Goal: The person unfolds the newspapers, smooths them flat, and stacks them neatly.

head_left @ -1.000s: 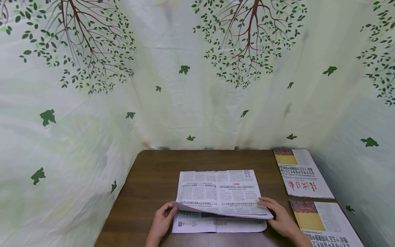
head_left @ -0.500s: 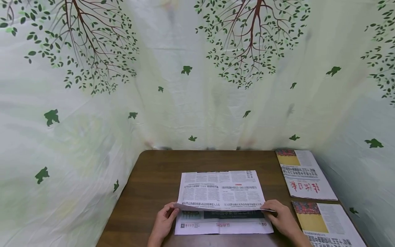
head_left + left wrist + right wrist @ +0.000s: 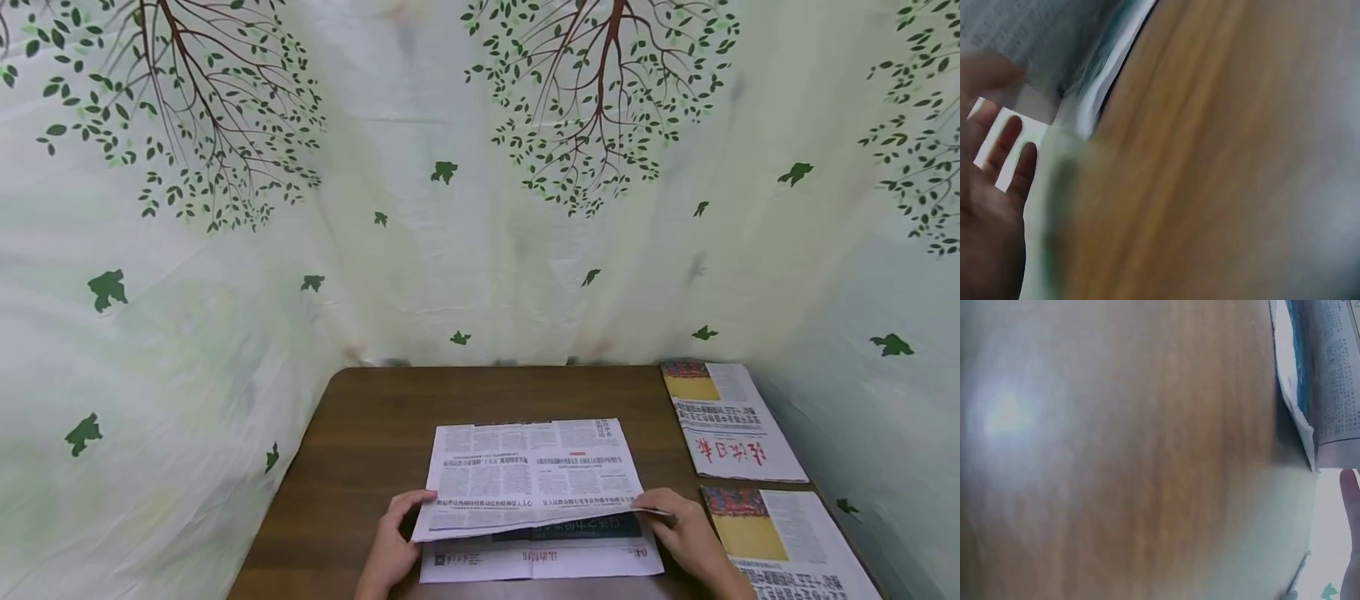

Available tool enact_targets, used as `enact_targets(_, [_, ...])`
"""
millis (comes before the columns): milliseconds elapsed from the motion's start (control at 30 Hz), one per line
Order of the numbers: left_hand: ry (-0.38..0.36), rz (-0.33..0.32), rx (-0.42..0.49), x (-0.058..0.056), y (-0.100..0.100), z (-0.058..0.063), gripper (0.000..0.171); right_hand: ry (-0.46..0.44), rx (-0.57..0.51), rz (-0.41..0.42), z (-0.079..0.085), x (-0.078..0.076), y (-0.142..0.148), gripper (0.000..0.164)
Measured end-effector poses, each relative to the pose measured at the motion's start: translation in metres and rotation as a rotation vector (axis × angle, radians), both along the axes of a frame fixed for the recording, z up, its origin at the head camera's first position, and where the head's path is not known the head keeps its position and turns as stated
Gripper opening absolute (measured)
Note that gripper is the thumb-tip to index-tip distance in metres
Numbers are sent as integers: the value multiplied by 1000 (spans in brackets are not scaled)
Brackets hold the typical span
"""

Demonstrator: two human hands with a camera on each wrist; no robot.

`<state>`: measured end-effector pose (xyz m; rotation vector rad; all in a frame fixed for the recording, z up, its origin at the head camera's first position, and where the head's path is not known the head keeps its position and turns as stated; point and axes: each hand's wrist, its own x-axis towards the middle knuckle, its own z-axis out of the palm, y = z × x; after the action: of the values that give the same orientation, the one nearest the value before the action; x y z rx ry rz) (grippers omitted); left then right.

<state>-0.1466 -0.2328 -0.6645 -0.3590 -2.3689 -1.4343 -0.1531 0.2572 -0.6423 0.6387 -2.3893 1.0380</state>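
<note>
A folded newspaper point(image 3: 534, 475) lies in the middle of the brown table, its upper fold raised off the lower part point(image 3: 540, 562) along the near edge. At the right end of that edge my right hand point(image 3: 686, 532) pinches the raised fold between thumb and fingers. My left hand point(image 3: 393, 537) is at the left edge, thumb and index spread around the drooping corner. Seen from the left wrist, the left hand's fingers point(image 3: 1002, 147) extend beside the paper. The right wrist view catches the newspaper point(image 3: 1338, 381) and only one finger at its edge.
Two more folded newspapers lie along the table's right side, one far point(image 3: 738, 425) and one near point(image 3: 787, 542), close to my right forearm. A pale curtain point(image 3: 517, 275) with printed trees and leaves surrounds the brown table point(image 3: 345, 450).
The raised fold's left corner has dropped toward me, and the left fingers have spread from their earlier pinch. My right hand keeps its pinch; the fold was lifted higher half a second ago.
</note>
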Motion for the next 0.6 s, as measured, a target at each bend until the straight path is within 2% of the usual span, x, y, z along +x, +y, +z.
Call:
enact_targets(67, [75, -12, -159, -4, -3, 5, 70, 12, -13, 0, 3, 0, -1, 58])
enact_targets(133, [120, -26, -304, -11, -4, 10, 66, 23, -34, 5, 6, 0, 0, 58])
enact_targets(233, [145, -80, -402, -22, -3, 16, 51, 32, -66, 17, 9, 1, 1, 57])
enact_targets(367, [203, -151, -358, -31, -4, 14, 38, 76, -111, 69, 10, 2, 0, 57])
enact_targets(467, [229, -162, -302, -33, -4, 10, 34, 84, -114, 74, 8, 1, 0, 58])
enact_targets(600, [164, -152, -256, -33, -2, 12, 31, 52, -82, 30, 7, 0, 4, 60])
